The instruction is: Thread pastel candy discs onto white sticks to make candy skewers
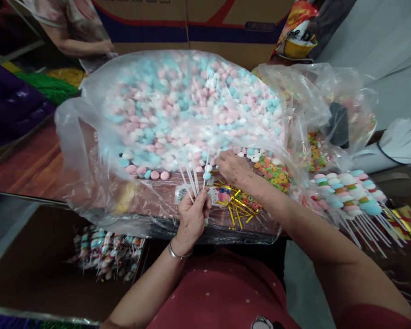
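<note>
My left hand is closed around several thin white sticks, which fan upward. On one of them sit a blue piece and a white piece of marshmallow. To its right, my right hand reaches to the near edge of a heap of pink, white and blue marshmallows in a large clear plastic bag. Its fingers are curled together; whatever they hold is hidden. Beneath the right forearm lie gold twist ties and small colourful ring-shaped candies.
Finished marshmallow skewers are stacked at the right. A cardboard box at lower left holds many wrapped skewers. White sticks stand bundled at far right. Another person's arm shows at upper left, near a large carton.
</note>
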Demonstrator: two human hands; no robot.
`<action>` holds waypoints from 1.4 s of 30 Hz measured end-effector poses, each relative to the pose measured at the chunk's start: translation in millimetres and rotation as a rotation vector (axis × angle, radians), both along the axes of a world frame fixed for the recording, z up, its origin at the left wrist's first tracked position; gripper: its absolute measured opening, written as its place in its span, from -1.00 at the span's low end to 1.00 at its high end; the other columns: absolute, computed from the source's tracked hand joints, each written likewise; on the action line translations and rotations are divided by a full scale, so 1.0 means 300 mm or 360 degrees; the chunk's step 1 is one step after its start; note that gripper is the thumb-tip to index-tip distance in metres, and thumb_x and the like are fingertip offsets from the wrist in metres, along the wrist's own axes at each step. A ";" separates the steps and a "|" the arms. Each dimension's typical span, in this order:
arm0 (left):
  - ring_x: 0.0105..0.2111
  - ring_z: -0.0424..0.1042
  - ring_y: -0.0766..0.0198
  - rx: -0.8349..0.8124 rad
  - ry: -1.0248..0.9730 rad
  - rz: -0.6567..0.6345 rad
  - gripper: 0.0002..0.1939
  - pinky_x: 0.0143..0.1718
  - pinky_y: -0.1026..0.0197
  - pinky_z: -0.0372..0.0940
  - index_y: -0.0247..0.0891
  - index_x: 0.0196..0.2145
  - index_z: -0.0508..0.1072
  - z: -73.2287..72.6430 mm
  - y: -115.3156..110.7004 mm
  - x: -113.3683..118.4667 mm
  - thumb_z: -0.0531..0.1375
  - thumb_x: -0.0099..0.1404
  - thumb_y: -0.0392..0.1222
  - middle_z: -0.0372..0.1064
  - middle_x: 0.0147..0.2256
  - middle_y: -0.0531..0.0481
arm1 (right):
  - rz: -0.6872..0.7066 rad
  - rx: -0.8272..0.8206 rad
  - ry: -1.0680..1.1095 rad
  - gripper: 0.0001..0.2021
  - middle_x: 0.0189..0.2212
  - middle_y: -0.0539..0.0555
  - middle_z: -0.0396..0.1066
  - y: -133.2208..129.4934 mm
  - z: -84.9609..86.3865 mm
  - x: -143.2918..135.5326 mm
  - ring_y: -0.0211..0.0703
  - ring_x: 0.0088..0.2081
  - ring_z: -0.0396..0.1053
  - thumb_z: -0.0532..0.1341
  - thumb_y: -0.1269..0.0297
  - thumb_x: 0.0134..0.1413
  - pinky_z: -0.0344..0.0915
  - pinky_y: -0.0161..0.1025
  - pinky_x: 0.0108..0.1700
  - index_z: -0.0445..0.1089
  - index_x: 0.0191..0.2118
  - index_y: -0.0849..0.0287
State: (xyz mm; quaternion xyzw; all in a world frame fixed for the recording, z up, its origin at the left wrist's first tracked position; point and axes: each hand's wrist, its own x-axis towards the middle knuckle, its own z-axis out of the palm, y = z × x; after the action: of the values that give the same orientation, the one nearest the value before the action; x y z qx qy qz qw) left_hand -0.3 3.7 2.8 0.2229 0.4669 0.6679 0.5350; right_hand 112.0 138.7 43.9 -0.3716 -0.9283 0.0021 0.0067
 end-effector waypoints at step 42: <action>-0.72 0.08 0.51 -0.0021 0.0164 0.0024 -0.68 -0.71 0.40 -0.03 -0.27 -0.49 0.37 -0.016 0.000 -0.006 0.30 0.20 0.01 0.24 -0.64 0.16 | -0.0288 -0.0279 0.0878 -0.77 -0.34 0.03 0.42 -0.007 -0.023 0.096 -0.17 -0.38 0.30 0.07 0.42 0.05 0.24 -0.26 -0.29 0.30 -0.14 0.16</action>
State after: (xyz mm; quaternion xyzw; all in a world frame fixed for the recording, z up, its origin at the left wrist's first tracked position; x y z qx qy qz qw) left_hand -2.1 3.8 -1.9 0.2498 0.5000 0.6564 0.5067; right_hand 140.8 136.6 37.2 -0.4374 -0.8509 0.1825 0.2267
